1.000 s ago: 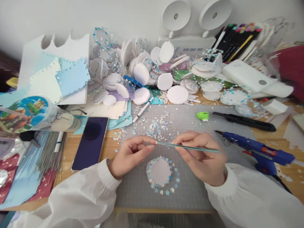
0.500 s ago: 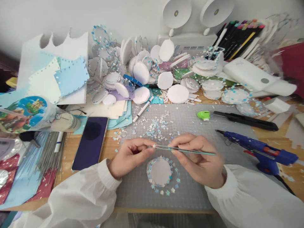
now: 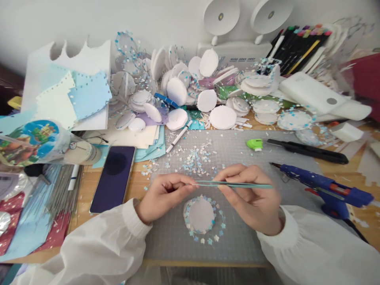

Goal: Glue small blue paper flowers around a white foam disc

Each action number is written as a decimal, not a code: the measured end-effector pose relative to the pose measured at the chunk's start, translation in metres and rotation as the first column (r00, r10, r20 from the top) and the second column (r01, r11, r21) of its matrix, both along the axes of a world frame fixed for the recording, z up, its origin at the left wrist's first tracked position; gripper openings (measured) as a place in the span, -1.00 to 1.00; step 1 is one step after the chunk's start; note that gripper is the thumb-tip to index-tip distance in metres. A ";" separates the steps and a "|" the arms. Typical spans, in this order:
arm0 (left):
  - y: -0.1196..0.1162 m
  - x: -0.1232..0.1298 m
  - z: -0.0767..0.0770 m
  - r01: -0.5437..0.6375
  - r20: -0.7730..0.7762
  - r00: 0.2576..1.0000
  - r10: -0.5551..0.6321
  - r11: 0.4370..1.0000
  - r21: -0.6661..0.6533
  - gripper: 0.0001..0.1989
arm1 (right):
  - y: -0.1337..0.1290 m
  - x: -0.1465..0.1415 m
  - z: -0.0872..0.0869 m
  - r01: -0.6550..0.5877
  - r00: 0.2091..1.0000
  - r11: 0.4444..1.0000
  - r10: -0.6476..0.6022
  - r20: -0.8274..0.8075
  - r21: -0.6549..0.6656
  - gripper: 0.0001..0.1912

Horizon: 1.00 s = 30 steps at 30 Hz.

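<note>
My right hand [image 3: 252,194] holds slim teal tweezers [image 3: 237,184] between thumb and fingers, level, tips pointing left. The tips reach the pinched thumb and forefinger of my left hand [image 3: 168,194]. A tiny white paper flower sits at those fingertips, now mostly hidden. Below both hands, on the grey cutting mat [image 3: 166,241], lies a round white disc [image 3: 202,214] edged with small blue and white flowers. A loose curved strand of paper flowers [image 3: 209,241] runs around its lower right. Beyond my hands, many loose paper flowers [image 3: 197,158] are scattered.
A blue glue gun [image 3: 323,186], black craft knife [image 3: 308,151] and green clip-like piece [image 3: 254,144] lie right. A phone [image 3: 113,178], wire stems [image 3: 63,190] and a clear cup [image 3: 50,142] are left. Decorated white discs [image 3: 222,117] pile along the back below a lamp [image 3: 221,18].
The tweezers have levelled out and my right hand has shifted slightly up. The white flower at my left fingertips shows less than before. My left hand has hardly moved.
</note>
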<state>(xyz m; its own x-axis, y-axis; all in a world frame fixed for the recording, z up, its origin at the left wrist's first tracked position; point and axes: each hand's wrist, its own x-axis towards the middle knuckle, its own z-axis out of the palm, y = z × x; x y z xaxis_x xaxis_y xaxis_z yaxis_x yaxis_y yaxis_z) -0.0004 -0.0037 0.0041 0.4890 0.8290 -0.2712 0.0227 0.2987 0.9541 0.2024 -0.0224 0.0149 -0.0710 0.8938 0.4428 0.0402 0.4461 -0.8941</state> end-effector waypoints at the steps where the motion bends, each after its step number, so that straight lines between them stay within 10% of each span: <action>1: 0.000 0.000 0.000 0.000 0.004 1.000 0.000 1.000 -0.003 -0.64 | 0.000 0.000 0.000 -0.007 1.000 1.000 0.007 -0.001 -0.003 -0.78; 18: 0.001 0.000 0.002 -0.007 -0.011 1.000 0.007 1.000 0.004 -0.67 | 0.000 0.000 0.000 -0.025 0.999 0.999 0.023 -0.034 -0.035 -0.73; 22: 0.001 -0.002 0.001 -0.018 0.033 0.999 0.018 1.000 -0.015 -0.66 | 0.002 0.005 0.007 0.081 0.991 0.989 -0.094 0.098 0.124 -0.69; 30: 0.001 -0.008 -0.001 0.006 0.250 0.968 0.003 0.999 -0.035 -0.58 | -0.003 -0.012 0.043 -0.401 0.694 0.678 -0.215 0.687 0.616 -0.79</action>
<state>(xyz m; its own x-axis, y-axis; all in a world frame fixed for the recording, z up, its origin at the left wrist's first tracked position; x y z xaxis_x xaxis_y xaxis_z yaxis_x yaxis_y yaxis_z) -0.0088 -0.0026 0.0032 0.5463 0.8203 -0.1691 -0.2144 0.3321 0.9186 0.1904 -0.0250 0.0575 -0.6723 0.3104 0.6721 0.3843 0.9223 -0.0415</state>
